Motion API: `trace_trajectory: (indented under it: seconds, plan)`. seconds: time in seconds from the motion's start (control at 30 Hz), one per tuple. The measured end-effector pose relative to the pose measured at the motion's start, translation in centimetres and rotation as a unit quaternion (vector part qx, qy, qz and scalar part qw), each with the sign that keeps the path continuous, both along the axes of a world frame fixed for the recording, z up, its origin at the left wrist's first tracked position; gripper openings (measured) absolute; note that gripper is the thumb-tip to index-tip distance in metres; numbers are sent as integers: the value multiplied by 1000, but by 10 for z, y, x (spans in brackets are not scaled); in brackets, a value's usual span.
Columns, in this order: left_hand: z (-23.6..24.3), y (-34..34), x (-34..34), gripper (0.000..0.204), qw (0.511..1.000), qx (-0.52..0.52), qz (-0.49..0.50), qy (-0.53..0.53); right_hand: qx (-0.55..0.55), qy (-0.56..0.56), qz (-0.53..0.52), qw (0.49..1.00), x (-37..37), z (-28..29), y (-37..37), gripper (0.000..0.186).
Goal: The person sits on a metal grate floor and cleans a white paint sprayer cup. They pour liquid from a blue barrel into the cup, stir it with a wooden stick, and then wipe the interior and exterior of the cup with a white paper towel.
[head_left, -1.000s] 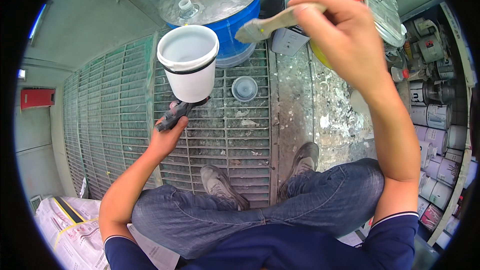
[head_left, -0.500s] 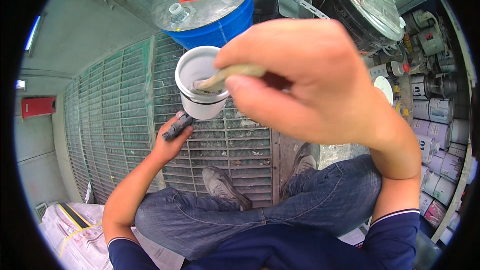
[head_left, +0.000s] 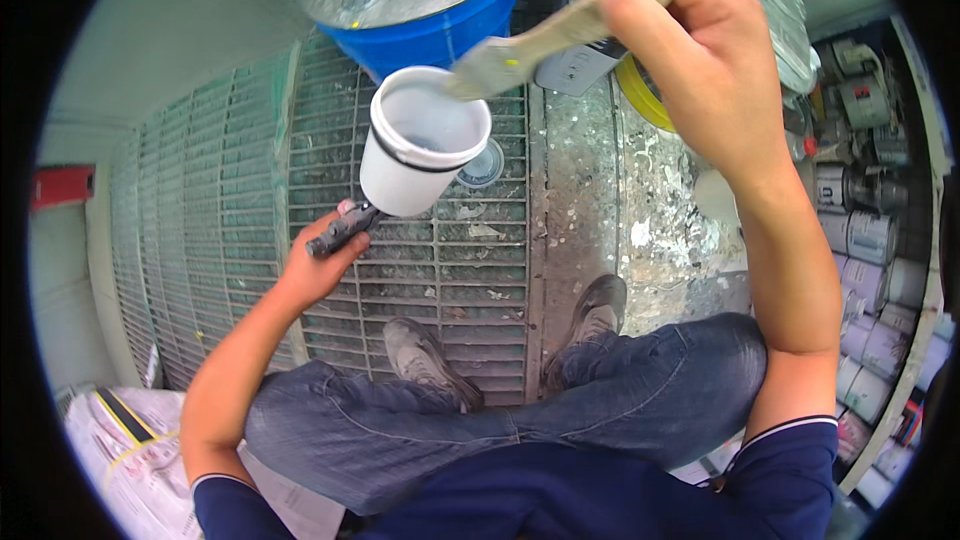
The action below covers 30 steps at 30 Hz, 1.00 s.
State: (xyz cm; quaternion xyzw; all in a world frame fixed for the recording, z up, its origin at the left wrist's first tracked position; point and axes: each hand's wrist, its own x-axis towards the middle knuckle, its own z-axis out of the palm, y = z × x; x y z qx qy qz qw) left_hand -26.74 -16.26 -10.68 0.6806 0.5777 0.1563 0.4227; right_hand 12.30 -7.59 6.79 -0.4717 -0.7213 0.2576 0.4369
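Observation:
My left hand (head_left: 322, 262) is closed around a dark grey spray gun (head_left: 342, 230), whose white cup (head_left: 402, 172) stands above it, tilted a little. The cup's mouth is uncovered and pale inside, with a black band round its outside. In my raised right hand (head_left: 715, 80) is a flat paintbrush (head_left: 560, 32), pinched by the end of its pale handle. The brush slants down to the left, and its blurred tip hangs at the cup's far right rim. Whether the tip touches the rim I cannot tell.
Beyond the cup stands a blue drum (head_left: 430, 35) with a metal top. A rectangular tin (head_left: 582, 68) and a yellow ring (head_left: 640, 98) are to its right. On the floor grating (head_left: 400, 295) lies a round lid (head_left: 483, 166). Shelved cans (head_left: 868, 240) line the right side.
My right hand has lifted up and right, bringing the paintbrush out of the cup. The cup and my left hand have shifted only slightly. The head view has moved a little.

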Motion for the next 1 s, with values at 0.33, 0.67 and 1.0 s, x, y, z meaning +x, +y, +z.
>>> trace_trajectory:
  seconds: [0.33,0.67,1.0]
  plan:
    - [-3,11,10,28,993,-98,57,-17,-223,77,-34,971,0,-79,23,23]
    - [-19,14,11,29,985,-141,84,-54,-189,-17,-109,976,52,-86,16,24]
    - [-15,15,19,29,983,-156,95,-36,-178,-148,-12,973,-27,-258,5,27]
